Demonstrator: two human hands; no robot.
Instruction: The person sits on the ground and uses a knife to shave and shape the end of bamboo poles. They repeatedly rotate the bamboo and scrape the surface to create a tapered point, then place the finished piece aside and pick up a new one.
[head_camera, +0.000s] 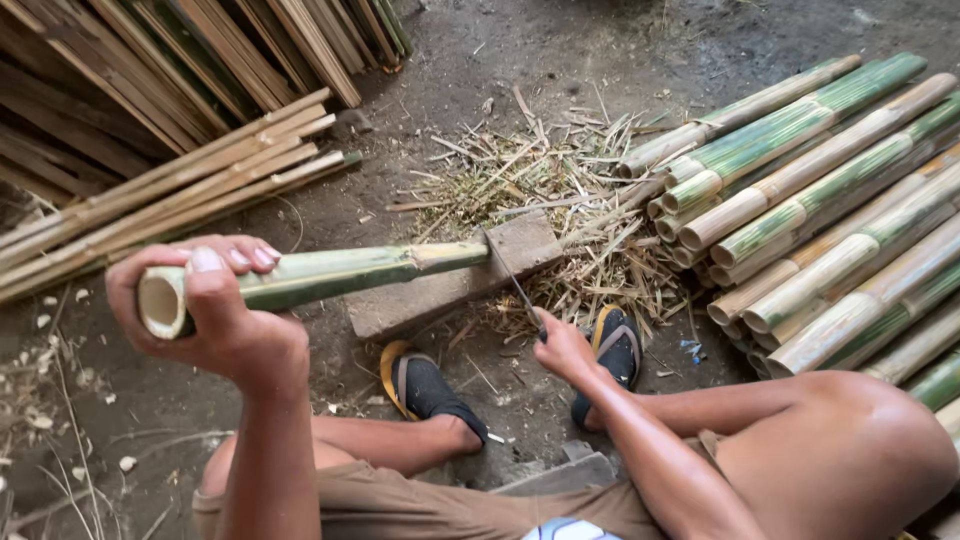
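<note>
On wood block (450, 285): left hand (215, 320) fingers wrapped round green bamboo culm (330, 275), right hand (562, 345) gripping knife (515, 285), blade at culm's far end; splitting barely begun.

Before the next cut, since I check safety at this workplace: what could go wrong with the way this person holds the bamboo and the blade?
1. The knife meets the bamboo pole close above the sandalled feet; a slip could carry the blade toward them.
2. The left hand grips only the pole's open end, so the pole might roll on the stone block.
3. The right hand works over loose shavings, which could hide sharp splinters.
</note>
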